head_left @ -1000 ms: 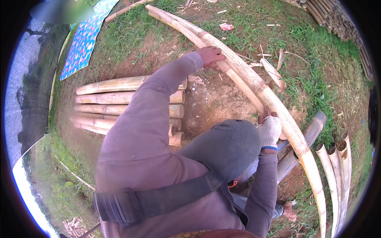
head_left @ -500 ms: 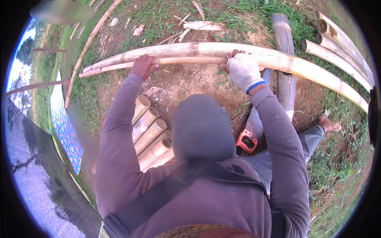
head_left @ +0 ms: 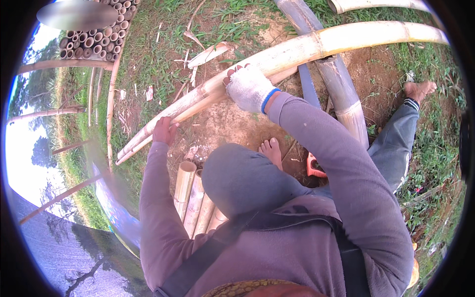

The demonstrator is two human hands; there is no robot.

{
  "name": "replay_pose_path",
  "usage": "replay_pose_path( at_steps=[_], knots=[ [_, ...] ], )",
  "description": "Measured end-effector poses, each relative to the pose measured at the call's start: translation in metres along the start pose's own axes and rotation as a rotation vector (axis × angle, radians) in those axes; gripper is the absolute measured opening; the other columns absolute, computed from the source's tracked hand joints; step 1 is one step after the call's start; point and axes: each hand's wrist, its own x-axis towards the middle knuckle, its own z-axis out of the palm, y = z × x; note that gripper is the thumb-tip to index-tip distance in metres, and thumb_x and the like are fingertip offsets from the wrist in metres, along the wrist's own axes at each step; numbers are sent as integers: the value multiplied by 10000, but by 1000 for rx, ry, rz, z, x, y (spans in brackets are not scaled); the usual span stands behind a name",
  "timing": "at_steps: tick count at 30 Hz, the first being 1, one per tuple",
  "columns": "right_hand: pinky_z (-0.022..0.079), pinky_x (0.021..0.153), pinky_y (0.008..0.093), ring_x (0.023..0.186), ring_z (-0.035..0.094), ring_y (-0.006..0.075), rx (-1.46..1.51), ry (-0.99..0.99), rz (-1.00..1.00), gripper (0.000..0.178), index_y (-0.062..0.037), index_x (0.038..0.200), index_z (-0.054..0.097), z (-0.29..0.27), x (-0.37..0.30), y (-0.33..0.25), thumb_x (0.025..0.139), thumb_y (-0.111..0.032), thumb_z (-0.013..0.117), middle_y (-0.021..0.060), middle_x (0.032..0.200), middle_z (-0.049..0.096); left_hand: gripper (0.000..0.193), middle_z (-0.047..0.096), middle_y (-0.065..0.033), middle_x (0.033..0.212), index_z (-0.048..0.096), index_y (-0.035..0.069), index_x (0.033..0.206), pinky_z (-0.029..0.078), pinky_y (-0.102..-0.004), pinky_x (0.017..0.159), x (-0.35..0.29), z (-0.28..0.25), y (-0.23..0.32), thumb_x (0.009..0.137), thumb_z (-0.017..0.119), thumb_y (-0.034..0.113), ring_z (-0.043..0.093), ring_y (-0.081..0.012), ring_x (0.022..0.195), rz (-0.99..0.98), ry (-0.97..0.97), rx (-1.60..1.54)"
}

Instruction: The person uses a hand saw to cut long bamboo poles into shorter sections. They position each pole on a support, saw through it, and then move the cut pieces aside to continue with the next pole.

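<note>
A long, pale bamboo pole (head_left: 356, 38) runs slantwise in front of me, its left end lower and nearer. A thinner bamboo pole (head_left: 198, 106) lies close along its near side. My bare left hand (head_left: 166, 131) is closed around both near their left ends. Farther right, my right hand (head_left: 250, 89), in a white knit glove with a blue cuff, is closed over the long pole, fingertips over its far side. A thick greyish bamboo log (head_left: 341, 86) lies crosswise under the long pole. Beside the log is a handsaw (head_left: 308, 86) with an orange handle, partly hidden by my right arm.
Cut bamboo lengths (head_left: 184, 185) lie by my left elbow. My bare feet (head_left: 271, 152) rest on the soil. A stack of bamboo ends (head_left: 99, 42) stands at the far left, near a pole frame (head_left: 64, 64). Bamboo shavings (head_left: 210, 54) litter the grass.
The poles' left ends have swung down toward me, with my left hand still on them. My right hand has shifted leftward along the long pole. The whole view has turned somewhat.
</note>
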Motion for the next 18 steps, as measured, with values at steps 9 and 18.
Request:
replay_pose_path(
  at_steps=[9,18],
  knots=[
    [526,810,482,884,752,295,21,-6,31,157,-165,930,814,-11,9,9,890,-296,737,69,881,771,398,749,-234,1123,704,77,1243,558,-535,898,-2,-24,9,996,769,383,708,-460,1048,-73,-11,-84],
    [546,759,530,751,740,373,-137,21,266,424,-108,886,812,-50,-37,113,1065,-406,569,151,787,753,432,762,-227,1075,697,99,1271,586,-517,835,66,-26,122,1010,738,442,728,-465,983,153,9,-295]
  ],
)
